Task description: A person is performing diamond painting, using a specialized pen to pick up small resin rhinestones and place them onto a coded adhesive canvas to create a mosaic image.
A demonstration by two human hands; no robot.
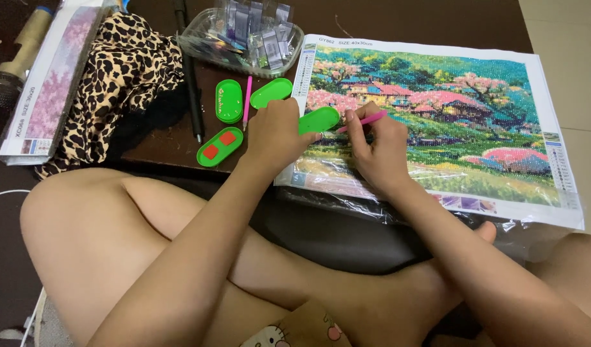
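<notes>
A colourful bead-painting canvas (450, 109) of a village landscape lies on a dark low table (167, 144). My right hand (376, 151) rests on the canvas's left part and grips a pink applicator pen (366, 120), tip pointing left. My left hand (276, 132) holds a green oval bead tray (319, 119) at the canvas's left edge, right beside the pen tip.
Three more green oval trays (229, 100) (271, 92) (219, 147) and a second pink pen (247, 101) lie left of the canvas. A clear tub of bead packets (244, 35) stands behind. Leopard-print cloth (115, 77) and a long box (48, 77) sit far left. My crossed legs fill the foreground.
</notes>
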